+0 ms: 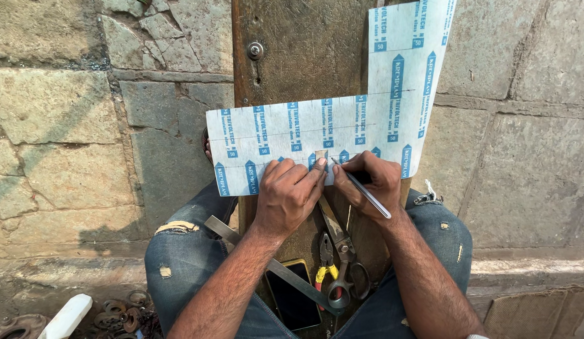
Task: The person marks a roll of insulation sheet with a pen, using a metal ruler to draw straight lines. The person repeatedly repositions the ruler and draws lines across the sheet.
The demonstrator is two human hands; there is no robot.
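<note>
1. Left hand point(289, 191): fingers curled and pressed together, fingertips bearing down on a small pale strip, apparently a short rule or template point(321, 164), pinning it flat against the sheet.
2. Right hand point(370, 179): pinching a slim silvery pen or scriber point(364, 190) in a writing grip, tip set at the strip's right edge, just beside the left forefinger.
3. Underneath both: L-shaped white insulation sheet printed with blue arrows and labels point(267, 129), lower edge under the hands, one arm running up to the right. Faint ruled lines visible across it.
4. Sheet resting on a dark, worn wooden plank point(304, 50) with a round metal bolt head point(255, 50) near its top; plank running down between the knees in torn blue jeans point(185, 251).
5. Nearer the body on the plank: long flat steel ruler point(267, 260) lying diagonally, black smartphone in a yellow case point(294, 295), yellow-handled pliers point(326, 260), steel scissors point(345, 263).
6. Beyond: grey stone paving point(66, 107); rusty metal rings point(119, 311) and a white block point(67, 317) at lower left.
7. Risks, as judged: strip slipping under light pressure, skewing the mark; overhanging sheet flexing or lifting in wind; tip nicking the left forefinger, being so near.
</note>
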